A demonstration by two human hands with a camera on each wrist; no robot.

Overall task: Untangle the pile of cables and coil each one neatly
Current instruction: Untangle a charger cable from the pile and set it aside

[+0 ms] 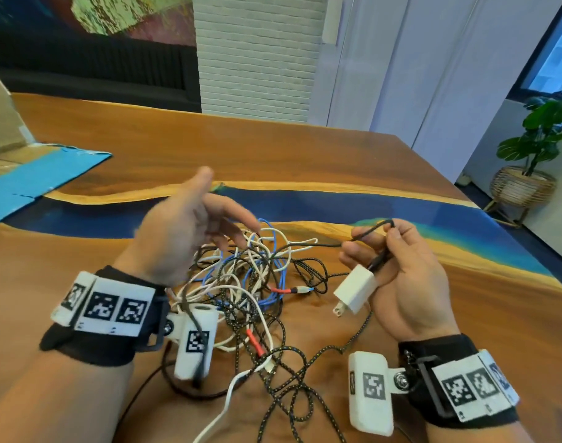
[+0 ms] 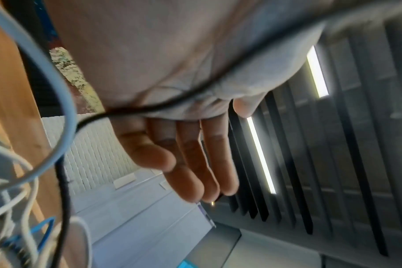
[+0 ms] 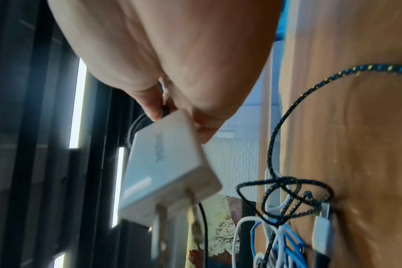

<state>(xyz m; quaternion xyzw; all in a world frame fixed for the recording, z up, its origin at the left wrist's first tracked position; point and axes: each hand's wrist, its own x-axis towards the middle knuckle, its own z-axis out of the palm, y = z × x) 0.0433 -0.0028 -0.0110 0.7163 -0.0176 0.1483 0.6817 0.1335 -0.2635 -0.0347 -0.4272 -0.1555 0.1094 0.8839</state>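
Observation:
A tangled pile of cables [image 1: 251,276] lies on the wooden table [image 1: 273,148]: white, blue, plain black and black braided strands. My right hand [image 1: 398,266] is raised to the right of the pile and grips a thin black cable [image 1: 374,227] looped over its fingers; the cable's plug sits in a white wall charger [image 1: 356,290] that hangs below the palm. The charger [image 3: 168,168] shows its two prongs in the right wrist view. My left hand [image 1: 190,225] hovers above the pile's left side, fingers [image 2: 188,163] straight and holding nothing. A black strand [image 2: 195,92] crosses in front of its palm.
A blue sheet [image 1: 33,183] and cardboard lie at the table's left. A blue resin band [image 1: 337,206] runs across the tabletop behind the pile. A potted plant [image 1: 535,148] stands on the floor beyond the right edge. Loose braided cable [image 1: 292,378] trails toward the near edge.

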